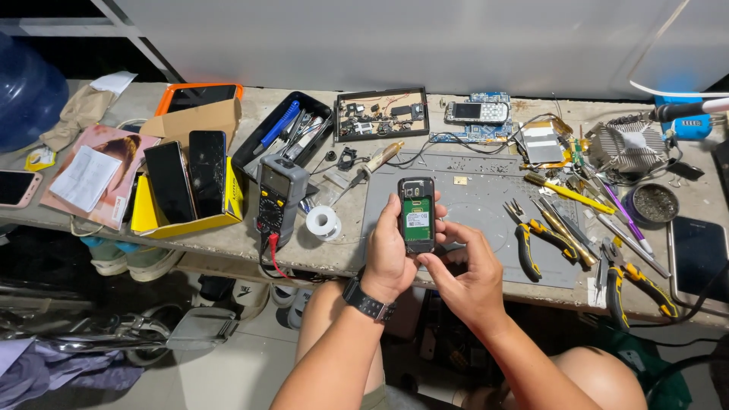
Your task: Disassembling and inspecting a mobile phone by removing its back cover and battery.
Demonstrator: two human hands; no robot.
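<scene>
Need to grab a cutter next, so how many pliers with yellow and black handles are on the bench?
2. One pair of pliers lies on the grey mat, right of the hands; the other pair lies near the bench's right edge. More may hide among the tools.

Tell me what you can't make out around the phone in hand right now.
Head view only:
- Small phone, back open: its screen side faces away; lower end covered by right hand.
- Left hand: palm hidden behind its own back.
- Green part inside: print too small.
- Dark tablet: cut off by right edge.
</scene>
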